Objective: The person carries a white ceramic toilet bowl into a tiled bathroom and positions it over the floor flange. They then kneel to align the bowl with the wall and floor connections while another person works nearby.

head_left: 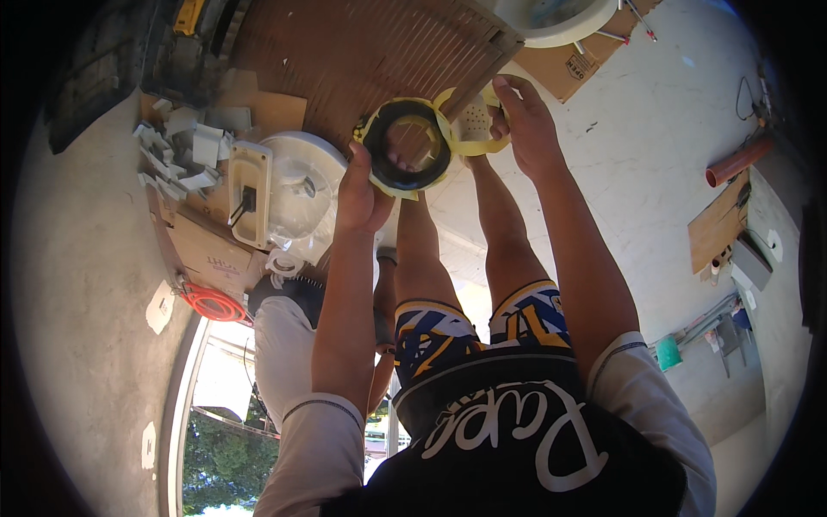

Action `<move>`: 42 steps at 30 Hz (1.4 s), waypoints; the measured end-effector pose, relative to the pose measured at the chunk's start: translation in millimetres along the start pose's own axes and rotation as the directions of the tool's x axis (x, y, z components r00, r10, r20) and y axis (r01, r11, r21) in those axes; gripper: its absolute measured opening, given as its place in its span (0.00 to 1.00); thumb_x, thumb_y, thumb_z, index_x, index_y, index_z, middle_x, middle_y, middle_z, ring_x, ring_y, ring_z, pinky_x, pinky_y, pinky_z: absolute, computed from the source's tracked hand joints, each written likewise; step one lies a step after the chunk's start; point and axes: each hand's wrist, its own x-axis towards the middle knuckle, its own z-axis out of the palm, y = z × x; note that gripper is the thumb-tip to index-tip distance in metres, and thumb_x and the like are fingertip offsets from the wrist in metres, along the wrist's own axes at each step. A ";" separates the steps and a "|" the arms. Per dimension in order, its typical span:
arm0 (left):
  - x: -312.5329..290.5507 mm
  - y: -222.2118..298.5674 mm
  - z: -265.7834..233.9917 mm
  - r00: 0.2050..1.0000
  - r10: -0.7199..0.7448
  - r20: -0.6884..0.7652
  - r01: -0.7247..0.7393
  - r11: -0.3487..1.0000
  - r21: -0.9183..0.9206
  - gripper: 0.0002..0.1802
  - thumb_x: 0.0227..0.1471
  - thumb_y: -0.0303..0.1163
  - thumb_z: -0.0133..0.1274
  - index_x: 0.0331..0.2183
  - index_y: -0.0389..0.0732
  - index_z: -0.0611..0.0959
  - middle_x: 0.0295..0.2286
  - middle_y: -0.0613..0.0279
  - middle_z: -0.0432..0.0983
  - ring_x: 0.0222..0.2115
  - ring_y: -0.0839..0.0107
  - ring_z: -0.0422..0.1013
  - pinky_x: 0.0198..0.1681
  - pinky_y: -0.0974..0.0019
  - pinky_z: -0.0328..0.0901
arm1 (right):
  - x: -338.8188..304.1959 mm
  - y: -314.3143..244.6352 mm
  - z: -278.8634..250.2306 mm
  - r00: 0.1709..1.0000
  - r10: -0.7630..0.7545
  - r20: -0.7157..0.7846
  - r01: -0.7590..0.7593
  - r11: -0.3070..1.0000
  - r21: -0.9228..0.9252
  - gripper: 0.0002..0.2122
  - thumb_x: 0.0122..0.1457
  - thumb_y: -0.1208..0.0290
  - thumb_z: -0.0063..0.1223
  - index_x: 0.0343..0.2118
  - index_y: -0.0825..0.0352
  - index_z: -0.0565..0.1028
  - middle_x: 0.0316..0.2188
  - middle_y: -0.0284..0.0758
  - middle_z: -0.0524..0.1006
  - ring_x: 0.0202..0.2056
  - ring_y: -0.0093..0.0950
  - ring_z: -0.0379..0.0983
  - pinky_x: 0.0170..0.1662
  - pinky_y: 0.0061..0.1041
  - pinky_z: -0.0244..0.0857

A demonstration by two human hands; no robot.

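A round black ring [379, 142] with pale yellow material around its edge is held up in front of me. Through its open or see-through middle, part of a foot shows. My left hand [360, 196] grips the ring's left side, thumb up along the rim; its other fingers are mostly hidden. From the ring's right side a yellow paper-like strip [481, 148] curls away in a loop. My right hand [527, 125] pinches the far end of this strip between thumb and fingers. The strip still touches the ring at its right edge.
Beyond the ring lies a brown slatted panel [345, 56]. At left are a plastic-wrapped white basin [323, 164], a cream rectangular piece [250, 226], white scraps [207, 145] and an orange hose [211, 303]. Another person's pale-clothed limb [284, 340] is close on my left.
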 end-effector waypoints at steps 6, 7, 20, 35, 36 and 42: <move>0.4 8.1 4.8 0.969 0.005 -0.248 0.034 0.987 0.154 0.27 0.57 0.53 0.43 0.41 0.37 0.74 0.26 0.69 0.69 0.28 0.79 0.66 0.37 0.73 0.65 | -32.1 1.2 20.1 0.914 -0.115 0.390 0.399 0.437 -0.806 0.32 0.43 0.50 0.64 0.52 0.54 0.68 0.37 0.38 0.77 0.41 0.39 0.74 0.45 0.36 0.66; 0.2 9.7 3.7 0.971 0.004 -0.240 0.042 0.982 0.186 0.27 0.57 0.53 0.42 0.41 0.37 0.75 0.26 0.69 0.69 0.28 0.79 0.66 0.36 0.74 0.65 | -32.3 0.8 19.3 0.912 -0.079 0.402 0.390 0.466 -0.794 0.29 0.44 0.51 0.63 0.50 0.55 0.69 0.37 0.37 0.77 0.41 0.38 0.74 0.45 0.35 0.66; -10.1 14.7 -27.2 0.949 -0.201 -0.244 0.236 0.964 0.122 0.25 0.60 0.49 0.40 0.39 0.34 0.76 0.21 0.66 0.70 0.21 0.77 0.65 0.29 0.74 0.62 | -6.5 -0.2 5.2 0.919 0.060 0.390 0.320 0.464 -0.826 0.10 0.56 0.64 0.48 0.34 0.65 0.75 0.29 0.39 0.77 0.33 0.33 0.74 0.39 0.31 0.65; -10.6 9.1 -30.7 0.952 -0.189 -0.239 0.200 0.980 0.023 0.24 0.58 0.48 0.41 0.36 0.34 0.78 0.18 0.66 0.68 0.17 0.78 0.61 0.23 0.75 0.59 | -7.6 18.4 3.2 0.968 0.066 0.241 0.113 0.743 -0.660 0.19 0.58 0.53 0.50 0.29 0.68 0.75 0.22 0.31 0.74 0.26 0.19 0.67 0.32 0.22 0.62; -11.3 9.2 -31.8 0.955 -0.195 -0.224 0.206 0.978 0.027 0.25 0.58 0.48 0.41 0.36 0.34 0.78 0.18 0.66 0.68 0.17 0.78 0.60 0.22 0.75 0.58 | -7.4 18.3 0.6 0.979 0.032 0.199 0.101 0.779 -0.618 0.18 0.59 0.53 0.49 0.29 0.68 0.75 0.21 0.30 0.73 0.25 0.18 0.66 0.31 0.21 0.61; -8.0 0.7 -34.5 0.954 -0.182 -0.238 0.180 0.983 -0.029 0.26 0.59 0.49 0.38 0.36 0.33 0.77 0.18 0.65 0.67 0.16 0.78 0.59 0.21 0.75 0.55 | -9.8 34.8 -6.6 0.998 0.057 0.029 -0.034 0.863 -0.504 0.15 0.56 0.60 0.53 0.28 0.71 0.74 0.19 0.30 0.71 0.24 0.17 0.67 0.29 0.19 0.61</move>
